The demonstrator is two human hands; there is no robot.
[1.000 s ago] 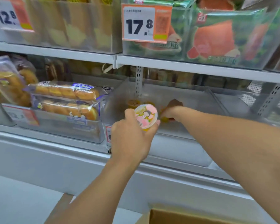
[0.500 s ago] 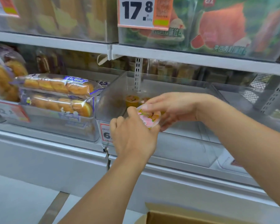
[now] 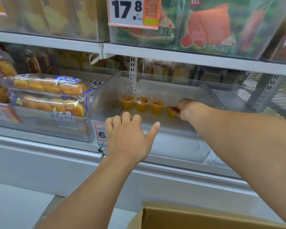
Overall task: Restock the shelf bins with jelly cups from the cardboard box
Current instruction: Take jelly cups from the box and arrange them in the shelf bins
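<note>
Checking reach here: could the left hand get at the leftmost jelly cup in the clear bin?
Probably yes. The left hand sits at the clear bin front, holding nothing; the leftmost jelly cup stands unobstructed behind.

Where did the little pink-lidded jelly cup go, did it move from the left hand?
Yes. The left hand is empty now; the right hand sets a cup at the row's right end inside the clear plastic bin.

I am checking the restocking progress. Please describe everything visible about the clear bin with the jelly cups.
The clear bin is see-through plastic, open on top, on the lower shelf. Four orange jelly cups stand upright in a row at its back. The right hand holds the rightmost cup. The left hand rests on its front edge, beside a price label.
</note>
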